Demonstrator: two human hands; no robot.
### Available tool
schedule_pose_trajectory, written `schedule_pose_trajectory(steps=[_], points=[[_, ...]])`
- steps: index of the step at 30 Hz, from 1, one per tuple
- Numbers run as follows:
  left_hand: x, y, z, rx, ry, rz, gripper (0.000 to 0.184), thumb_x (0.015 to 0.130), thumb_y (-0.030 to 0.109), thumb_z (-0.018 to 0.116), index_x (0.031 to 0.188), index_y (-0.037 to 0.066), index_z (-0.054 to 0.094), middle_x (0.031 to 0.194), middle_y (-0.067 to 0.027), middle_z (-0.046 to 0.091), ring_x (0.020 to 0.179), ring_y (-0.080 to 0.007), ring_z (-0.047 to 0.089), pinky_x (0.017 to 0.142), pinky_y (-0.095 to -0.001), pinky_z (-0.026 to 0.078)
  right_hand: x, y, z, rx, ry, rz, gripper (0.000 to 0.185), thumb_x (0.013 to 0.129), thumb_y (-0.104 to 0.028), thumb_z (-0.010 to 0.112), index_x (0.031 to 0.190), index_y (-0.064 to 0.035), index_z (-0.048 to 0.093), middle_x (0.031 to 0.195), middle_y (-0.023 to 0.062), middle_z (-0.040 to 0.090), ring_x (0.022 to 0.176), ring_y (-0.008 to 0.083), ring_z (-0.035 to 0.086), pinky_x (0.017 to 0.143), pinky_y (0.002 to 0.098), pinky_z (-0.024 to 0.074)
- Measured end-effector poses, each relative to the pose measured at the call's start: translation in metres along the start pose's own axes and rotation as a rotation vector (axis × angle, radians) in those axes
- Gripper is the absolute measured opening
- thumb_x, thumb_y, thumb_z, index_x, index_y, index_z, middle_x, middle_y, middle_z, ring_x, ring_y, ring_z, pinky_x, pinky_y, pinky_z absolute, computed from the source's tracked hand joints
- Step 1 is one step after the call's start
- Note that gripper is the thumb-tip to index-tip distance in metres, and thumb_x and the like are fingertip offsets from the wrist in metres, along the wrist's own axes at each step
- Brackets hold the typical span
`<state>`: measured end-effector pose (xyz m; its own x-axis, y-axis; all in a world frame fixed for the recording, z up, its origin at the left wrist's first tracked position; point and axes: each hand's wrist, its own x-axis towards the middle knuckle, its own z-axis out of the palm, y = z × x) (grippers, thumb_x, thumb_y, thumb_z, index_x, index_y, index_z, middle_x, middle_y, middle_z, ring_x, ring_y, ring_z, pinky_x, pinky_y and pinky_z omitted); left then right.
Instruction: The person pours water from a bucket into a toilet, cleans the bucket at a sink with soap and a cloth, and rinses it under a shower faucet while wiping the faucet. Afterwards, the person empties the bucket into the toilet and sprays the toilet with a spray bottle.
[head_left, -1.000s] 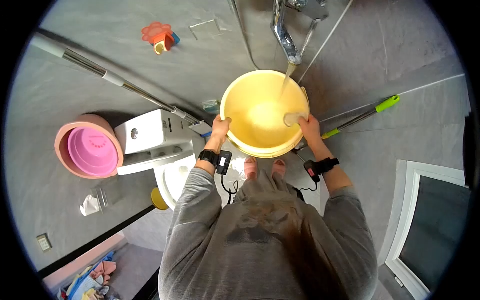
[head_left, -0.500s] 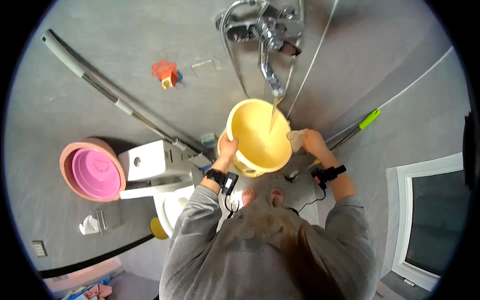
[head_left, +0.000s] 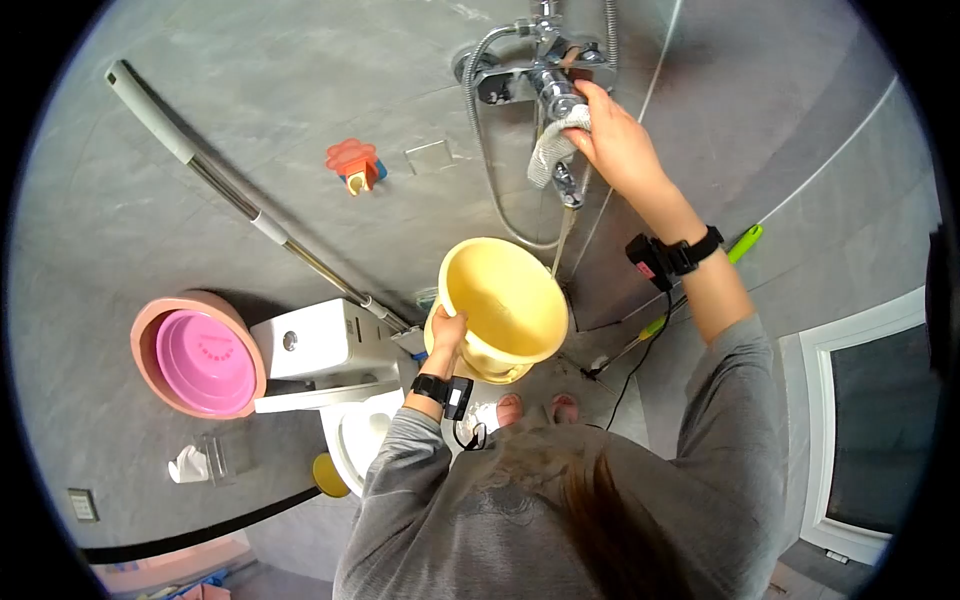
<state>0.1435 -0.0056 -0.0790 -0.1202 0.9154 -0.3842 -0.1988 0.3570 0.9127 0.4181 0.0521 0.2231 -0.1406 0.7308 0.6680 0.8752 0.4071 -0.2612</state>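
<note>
My left hand [head_left: 449, 328] grips the near left rim of a yellow bucket [head_left: 505, 300], fingers closed over the edge. The bucket tilts with its mouth toward the wall. Up at the wall, my right hand [head_left: 615, 140] is closed on a grey-white cloth [head_left: 556, 146], with its fingertips at the lever of the chrome shower faucet [head_left: 556, 92]. The cloth hangs down over the faucet body. From the spout [head_left: 568, 188] a thin stream of water falls to the bucket's right rim; whether it lands inside I cannot tell.
Left of the bucket stand a white toilet [head_left: 362, 435] and its tank [head_left: 305, 340]. A pink basin [head_left: 205, 362] sits inside an orange-brown basin [head_left: 140, 345]. A long metal pole [head_left: 225, 185] leans on the wall. On the right are a green-handled tool [head_left: 745, 243] and a window [head_left: 860, 420].
My right hand has risen from beside the bucket to the faucet, carrying the cloth. The bucket, still in my left hand, has shifted left of the stream, which earlier fell well inside it.
</note>
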Motion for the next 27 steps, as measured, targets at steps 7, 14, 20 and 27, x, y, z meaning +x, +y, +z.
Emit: schedule_pose_trajectory(steps=[7, 14, 20, 27], points=[[-0.031, 0.015, -0.021, 0.002, -0.005, -0.023, 0.024, 0.071, -0.006, 0.047, 0.095, -0.002, 0.051, 0.088, -0.0085, 0.059, 0.078, -0.0164, 0.057, 0.067, -0.0251, 0.044, 0.002, -0.001, 0.036, -0.083, 0.109, 0.107, 0.043, 0.072, -0.026, 0.06, 0.101, -0.0009, 0.042, 0.084, 0.0154, 0.056, 0.076, 0.0339, 0.054, 0.064, 0.0385, 0.0441], [-0.033, 0.005, -0.045, 0.014, -0.089, -0.034, 0.022, 0.072, -0.007, 0.044, 0.092, -0.001, 0.051, 0.087, -0.0089, 0.059, 0.075, -0.0167, 0.057, 0.064, -0.0262, 0.046, -0.001, -0.028, 0.068, 0.315, 0.341, 0.448, 0.032, 0.075, -0.024, 0.054, 0.094, -0.0007, 0.042, 0.079, 0.0177, 0.054, 0.067, 0.0338, 0.054, 0.06, 0.0381, 0.0432], [-0.064, 0.011, -0.059, 0.051, -0.022, 0.018, 0.028, 0.072, -0.009, 0.044, 0.098, 0.0, 0.049, 0.09, -0.0084, 0.058, 0.079, -0.0169, 0.057, 0.066, -0.0262, 0.046, 0.008, -0.066, 0.005, 0.141, 0.333, 0.495, 0.043, 0.073, -0.019, 0.059, 0.1, 0.0009, 0.032, 0.082, 0.0257, 0.053, 0.076, 0.037, 0.055, 0.066, 0.0406, 0.0423], [-0.094, 0.016, -0.064, 0.036, 0.072, 0.06, 0.022, 0.075, -0.005, 0.044, 0.095, 0.001, 0.051, 0.079, -0.0061, 0.058, 0.055, -0.009, 0.052, 0.046, -0.0198, 0.04, 0.007, -0.029, 0.018, -0.414, 0.483, -0.058, 0.024, 0.068, -0.03, 0.062, 0.068, -0.0077, 0.054, 0.076, 0.0068, 0.046, 0.075, 0.0256, 0.046, 0.065, 0.0354, 0.0369]])
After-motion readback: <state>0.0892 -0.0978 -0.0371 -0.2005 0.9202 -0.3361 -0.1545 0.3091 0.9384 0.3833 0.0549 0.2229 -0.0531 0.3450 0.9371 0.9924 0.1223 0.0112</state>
